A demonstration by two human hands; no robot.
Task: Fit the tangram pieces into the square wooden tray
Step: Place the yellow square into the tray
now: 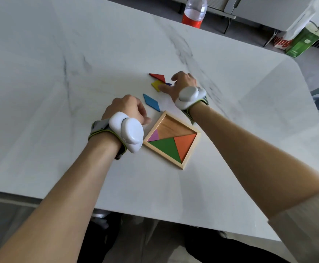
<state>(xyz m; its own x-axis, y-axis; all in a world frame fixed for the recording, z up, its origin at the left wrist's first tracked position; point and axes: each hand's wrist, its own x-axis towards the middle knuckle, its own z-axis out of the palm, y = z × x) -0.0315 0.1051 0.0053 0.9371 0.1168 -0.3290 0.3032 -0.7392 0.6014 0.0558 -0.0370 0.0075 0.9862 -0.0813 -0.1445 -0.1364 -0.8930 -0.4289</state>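
Four loose pieces; blue parallelogram (151, 102) runs long-axis far-left to near-right, between your curled, empty left hand (125, 109) and your right hand (181, 82), whose spread fingers press the yellow square (157, 85) without gripping.

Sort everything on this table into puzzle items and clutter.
Puzzle: square wooden tray, green triangle, orange triangle, pink triangle, blue parallelogram, yellow square, red triangle.
Clutter: clear plastic bottle, green carton.

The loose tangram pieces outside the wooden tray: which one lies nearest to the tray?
The light blue parallelogram piece. Its near tip almost reaches the square wooden tray, while the yellow square piece and red triangle piece lie farther away.
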